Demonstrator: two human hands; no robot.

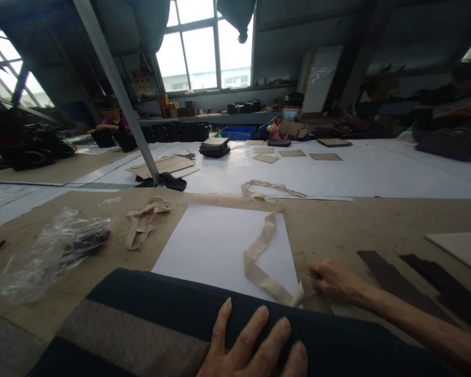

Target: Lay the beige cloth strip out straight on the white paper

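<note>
My left hand (255, 343) lies with spread fingers on a dark blue-green fabric piece (172, 303). That piece carries a brown-grey felt-like band (129, 335) and fills the near edge of the view. Just beyond its edge, at the right, my right hand (332, 280) is closed into a fist. Whatever its fingers hold is hidden. Beside the fist ends a long beige fabric strip (259, 272), which runs in loose folds away over a white sheet (208, 246). The strip's near end meets the edge of the dark fabric.
Crumpled clear plastic (43, 251) and a bunched beige strip (145, 220) lie left. Dark brown pieces (400, 277) lie right. A slanted metal post (118, 89) rises from the table. Across it stand a stack of dark pieces (214, 149), a blue crate (237, 132) and co-workers (292, 125).
</note>
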